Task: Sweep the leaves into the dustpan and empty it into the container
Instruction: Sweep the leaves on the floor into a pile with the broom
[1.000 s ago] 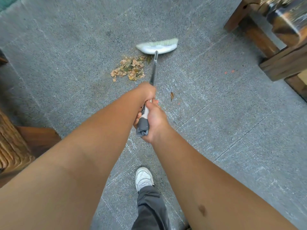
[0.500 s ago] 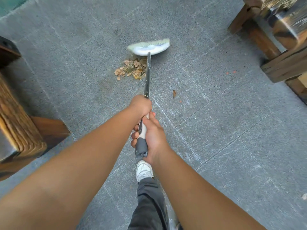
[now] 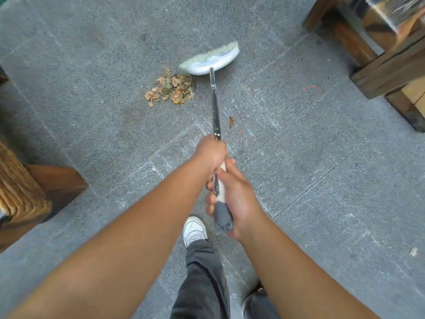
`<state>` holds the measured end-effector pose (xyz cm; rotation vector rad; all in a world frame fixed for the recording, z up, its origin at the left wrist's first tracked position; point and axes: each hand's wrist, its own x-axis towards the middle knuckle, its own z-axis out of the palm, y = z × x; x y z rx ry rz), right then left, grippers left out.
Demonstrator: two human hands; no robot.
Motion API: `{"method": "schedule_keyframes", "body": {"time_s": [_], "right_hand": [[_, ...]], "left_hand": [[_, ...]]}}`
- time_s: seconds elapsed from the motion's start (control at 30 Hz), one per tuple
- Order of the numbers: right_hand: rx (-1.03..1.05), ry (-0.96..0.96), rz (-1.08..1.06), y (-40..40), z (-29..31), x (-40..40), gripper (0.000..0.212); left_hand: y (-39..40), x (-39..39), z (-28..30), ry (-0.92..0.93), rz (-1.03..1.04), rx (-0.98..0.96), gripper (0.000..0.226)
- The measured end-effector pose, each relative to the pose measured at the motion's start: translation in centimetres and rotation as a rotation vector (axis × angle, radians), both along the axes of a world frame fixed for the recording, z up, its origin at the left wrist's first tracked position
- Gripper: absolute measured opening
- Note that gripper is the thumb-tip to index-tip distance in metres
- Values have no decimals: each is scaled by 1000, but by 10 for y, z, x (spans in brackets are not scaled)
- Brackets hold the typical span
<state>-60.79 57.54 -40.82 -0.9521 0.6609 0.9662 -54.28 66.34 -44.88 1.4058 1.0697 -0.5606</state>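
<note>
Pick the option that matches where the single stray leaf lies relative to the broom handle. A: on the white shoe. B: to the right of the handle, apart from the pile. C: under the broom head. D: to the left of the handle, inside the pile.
B: the stray leaf lies on the paving just right of the broom handle, while the leaf pile sits left of it.

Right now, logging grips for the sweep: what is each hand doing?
Left hand: fingers curled round the broom handle, further down the shaft.
Right hand: gripping the same handle near its grey end.
</note>
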Motion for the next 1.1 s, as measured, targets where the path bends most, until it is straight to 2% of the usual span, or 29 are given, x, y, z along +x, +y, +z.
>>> {"method": "schedule_keyframes", "body": {"time_s": [0.1, 0.33, 0.57, 0.83, 0.93, 1.1], "right_hand": [[-3, 28, -59, -53, 2, -23, 35], [-51, 41, -3, -173, 9, -40, 35], [6, 58, 99, -262, -9, -31, 37], [59, 66, 214, -374, -10, -71, 33], [56, 114, 204, -397, -20, -87, 31], [-50, 78, 287, -412, -45, -94, 42]], "left_hand": [[-52, -26, -8, -12, 87, -64, 10], [-167, -57, -13, -27, 312, -299, 9], [-249, -60, -18, -50, 388, -210, 27], [-357, -110, -26, -61, 518, -188, 17], [-380, -126, -35, -42, 528, -169, 19], [-395, -138, -61, -4, 562, -274, 19]]}}
